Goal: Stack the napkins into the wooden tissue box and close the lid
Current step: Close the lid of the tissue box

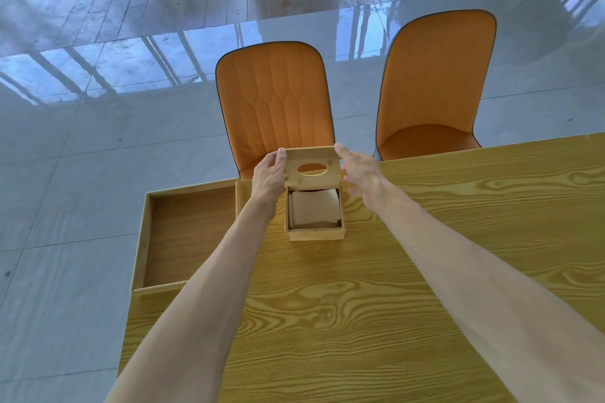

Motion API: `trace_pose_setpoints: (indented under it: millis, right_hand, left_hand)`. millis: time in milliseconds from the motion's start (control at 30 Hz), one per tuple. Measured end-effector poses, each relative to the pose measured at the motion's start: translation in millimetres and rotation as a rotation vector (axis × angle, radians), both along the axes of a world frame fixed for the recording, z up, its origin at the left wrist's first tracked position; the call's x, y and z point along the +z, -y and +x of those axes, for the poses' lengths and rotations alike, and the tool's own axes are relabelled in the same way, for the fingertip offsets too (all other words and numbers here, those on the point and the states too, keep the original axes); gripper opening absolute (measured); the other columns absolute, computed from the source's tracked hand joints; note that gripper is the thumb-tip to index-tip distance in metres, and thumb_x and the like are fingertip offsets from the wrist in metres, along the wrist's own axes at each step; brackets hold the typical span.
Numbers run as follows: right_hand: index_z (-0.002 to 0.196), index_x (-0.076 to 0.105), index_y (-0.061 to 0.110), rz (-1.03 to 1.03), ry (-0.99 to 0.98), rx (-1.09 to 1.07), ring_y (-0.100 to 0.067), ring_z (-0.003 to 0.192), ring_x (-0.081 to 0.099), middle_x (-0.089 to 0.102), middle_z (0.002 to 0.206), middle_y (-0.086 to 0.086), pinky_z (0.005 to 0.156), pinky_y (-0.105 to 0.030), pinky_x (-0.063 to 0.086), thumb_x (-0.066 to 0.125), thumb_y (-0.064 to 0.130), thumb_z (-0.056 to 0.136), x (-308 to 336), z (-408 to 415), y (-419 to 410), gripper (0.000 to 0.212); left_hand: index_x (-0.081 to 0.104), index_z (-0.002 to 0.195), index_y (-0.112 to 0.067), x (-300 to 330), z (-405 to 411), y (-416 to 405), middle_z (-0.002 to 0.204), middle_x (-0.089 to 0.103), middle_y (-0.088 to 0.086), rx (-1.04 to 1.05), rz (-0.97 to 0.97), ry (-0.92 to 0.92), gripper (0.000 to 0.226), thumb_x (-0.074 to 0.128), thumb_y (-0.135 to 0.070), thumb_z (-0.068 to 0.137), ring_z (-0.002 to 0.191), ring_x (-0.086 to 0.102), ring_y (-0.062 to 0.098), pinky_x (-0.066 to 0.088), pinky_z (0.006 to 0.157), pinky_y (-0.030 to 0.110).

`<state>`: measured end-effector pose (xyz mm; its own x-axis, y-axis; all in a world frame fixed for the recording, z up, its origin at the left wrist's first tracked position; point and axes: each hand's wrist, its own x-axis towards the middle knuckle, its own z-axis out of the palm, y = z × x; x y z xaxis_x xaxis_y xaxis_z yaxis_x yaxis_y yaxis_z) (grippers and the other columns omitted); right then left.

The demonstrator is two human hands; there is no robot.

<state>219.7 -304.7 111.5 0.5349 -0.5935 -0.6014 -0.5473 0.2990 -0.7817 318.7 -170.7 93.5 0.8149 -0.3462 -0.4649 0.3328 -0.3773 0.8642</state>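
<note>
Napkins: we see the napkins (pixel 313 209) already stacked inside the wooden tissue box (pixel 315 233), which sits near the far edge of the bench (pixel 425 239)
Lid: the lid (pixel 311 168) stands raised at the box's far side; we judge closing is what remains
Fingers: our left hand (pixel 269 173) grips the lid's left edge; our right hand (pixel 359 170) is spread open beside its right edge, holding nothing
Bench: yellow wood grain; an open wooden tray (pixel 183 235) at the left edge
Room: two orange chairs (pixel 275 101) beyond; glossy tiled floor (pixel 98 108)

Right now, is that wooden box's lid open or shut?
Open: the lid stands raised above the wooden box, napkins visible inside; left hand holds its edge.
</note>
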Motion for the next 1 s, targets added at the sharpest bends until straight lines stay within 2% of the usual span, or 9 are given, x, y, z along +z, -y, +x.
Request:
trace_pose_setpoints:
  millis: [100, 200, 433, 533, 767, 900, 1000]
  right_hand:
    - [0.146, 0.042, 0.012, 0.039, -0.002, 0.002, -0.029, 0.132, 0.046, 0.048, 0.146, -0.009, 0.108, -0.048, 0.039, 0.051, 0.049, 0.097, 3, 0, 0, 0.062]
    - [0.147, 0.041, 0.013, 0.051, 0.003, 0.023, -0.029, 0.135, 0.044, 0.045, 0.149, -0.009, 0.109, -0.049, 0.037, 0.051, 0.050, 0.097, 3, -4, 0, 0.063]
    - [0.147, 0.040, 0.013, 0.052, 0.031, 0.073, -0.029, 0.138, 0.041, 0.042, 0.152, -0.008, 0.113, -0.051, 0.035, 0.051, 0.051, 0.097, 2, -17, -6, 0.063]
    - [0.147, 0.042, 0.015, 0.034, 0.045, 0.106, -0.028, 0.138, 0.041, 0.042, 0.153, -0.007, 0.113, -0.051, 0.035, 0.050, 0.051, 0.097, 1, -24, -9, 0.062]
    - [0.141, 0.050, 0.023, -0.021, 0.100, 0.177, -0.019, 0.136, 0.043, 0.045, 0.151, 0.001, 0.109, -0.042, 0.038, 0.052, 0.051, 0.096, -6, -46, -15, 0.054]
    - [0.143, 0.048, 0.024, -0.017, 0.116, 0.195, -0.020, 0.134, 0.043, 0.044, 0.151, 0.002, 0.105, -0.042, 0.041, 0.053, 0.054, 0.094, -19, -62, -21, 0.057]
    - [0.147, 0.041, 0.020, 0.056, 0.125, 0.188, -0.024, 0.134, 0.045, 0.043, 0.151, -0.002, 0.101, -0.043, 0.047, 0.058, 0.052, 0.093, -28, -74, -25, 0.065]
  left_hand:
    - [0.056, 0.111, -0.030, 4, -3, -1, 0.107, 0.065, 0.001, 0.014, 0.001, -0.027, 0.023, 0.041, -0.045, 0.103, 0.104, 0.060, 0.022, 0.048, 0.085, 0.035]
    - [0.058, 0.110, -0.029, 4, -5, -4, 0.101, 0.065, 0.000, 0.016, -0.007, -0.030, 0.024, 0.043, -0.046, 0.103, 0.099, 0.058, 0.020, 0.047, 0.078, 0.030]
    - [0.059, 0.107, -0.030, 5, -11, -15, 0.092, 0.062, -0.008, 0.014, -0.016, -0.054, 0.022, 0.045, -0.047, 0.102, 0.104, 0.056, 0.020, 0.045, 0.092, 0.038]
    - [0.058, 0.106, -0.032, 7, -17, -22, 0.105, 0.061, -0.004, -0.017, -0.022, -0.059, 0.022, 0.045, -0.048, 0.101, 0.112, 0.053, 0.022, 0.043, 0.095, 0.039]
    - [0.055, 0.138, -0.026, 0, -34, -43, 0.144, 0.054, 0.005, -0.042, -0.043, -0.062, 0.048, 0.050, -0.052, 0.097, 0.134, 0.049, 0.027, 0.044, 0.105, 0.043]
    - [0.053, 0.141, -0.027, -5, -48, -55, 0.143, 0.055, 0.006, -0.017, -0.067, -0.094, 0.052, 0.055, -0.050, 0.095, 0.131, 0.052, 0.026, 0.045, 0.108, 0.045]
    - [0.057, 0.133, -0.029, -11, -60, -65, 0.134, 0.060, 0.006, -0.003, -0.079, -0.119, 0.044, 0.058, -0.048, 0.094, 0.125, 0.056, 0.023, 0.048, 0.105, 0.043]
